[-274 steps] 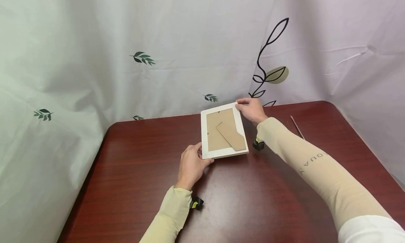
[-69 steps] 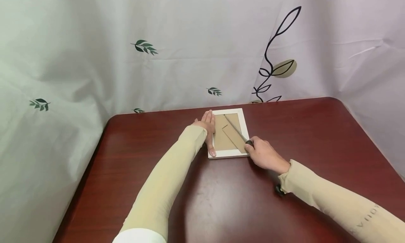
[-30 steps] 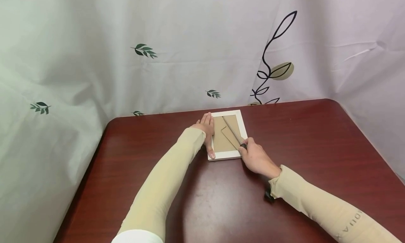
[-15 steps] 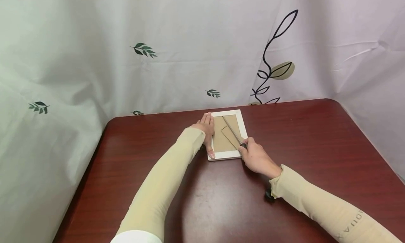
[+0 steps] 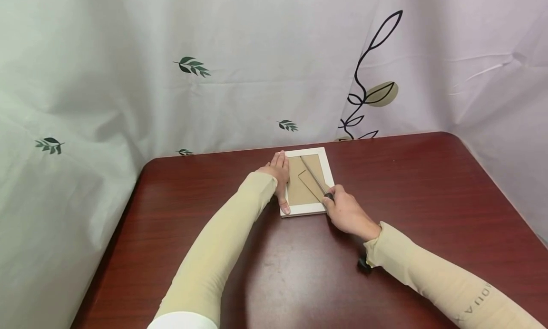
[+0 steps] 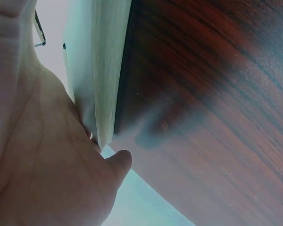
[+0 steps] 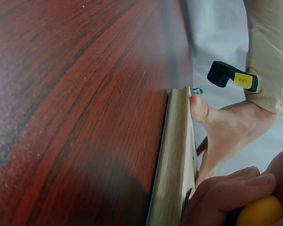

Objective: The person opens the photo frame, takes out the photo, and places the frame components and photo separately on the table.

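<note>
Brace white rectangular wooden frame (image 5: 306, 208) with straight-fingered left hand (image 5: 280, 177); gently work slim metal screwdriver (image 5: 316, 179), gripped in right hand (image 5: 348, 212), across it.

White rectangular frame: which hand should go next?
Right hand, probably: it grips the thin metal tool, tip at the far edge of the brown backing. The left hand presses the frame.

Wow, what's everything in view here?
Table: one, dark red, central
Cloth: count unclear, white, behind table
Leaf sprigs: four, green, on cloth
Vine print: one, black, cloth's right
Picture frame: one, white, on table
Backing: one, tan, inside frame
Stand flap: one, tan, on backing
Tool: one, grey, black, yellow, across backing
Wrist devices: two, black, on wrists
Cuff: one, white, bottom edge
Sleeves: two, beige, on forearms
Left hand: one, bare, frame's left side
Right hand: one, bare, gripping tool
</note>
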The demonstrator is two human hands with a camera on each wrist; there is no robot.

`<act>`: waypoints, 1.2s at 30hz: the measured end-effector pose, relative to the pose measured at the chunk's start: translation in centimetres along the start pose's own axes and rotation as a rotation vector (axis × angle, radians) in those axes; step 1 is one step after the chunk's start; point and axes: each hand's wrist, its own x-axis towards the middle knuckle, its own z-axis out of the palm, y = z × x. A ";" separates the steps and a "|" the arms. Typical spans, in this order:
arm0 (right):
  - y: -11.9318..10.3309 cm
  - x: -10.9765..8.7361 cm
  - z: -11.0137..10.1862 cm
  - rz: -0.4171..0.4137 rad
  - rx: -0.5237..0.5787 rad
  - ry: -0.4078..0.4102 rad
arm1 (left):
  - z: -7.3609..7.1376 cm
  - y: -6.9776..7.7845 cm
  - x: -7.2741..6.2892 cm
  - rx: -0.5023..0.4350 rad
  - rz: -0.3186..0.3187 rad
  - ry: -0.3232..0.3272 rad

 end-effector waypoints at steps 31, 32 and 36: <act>-0.2 0.4 -0.2 -0.013 0.008 -0.012 | -0.2 0.4 0.1 0.048 -0.018 -0.030; -0.2 0.4 -0.2 -0.013 0.010 -0.011 | -0.2 0.3 0.2 0.054 -0.021 -0.032; -0.3 0.7 -0.3 -0.019 0.027 -0.011 | -0.1 0.1 0.3 0.038 -0.011 -0.030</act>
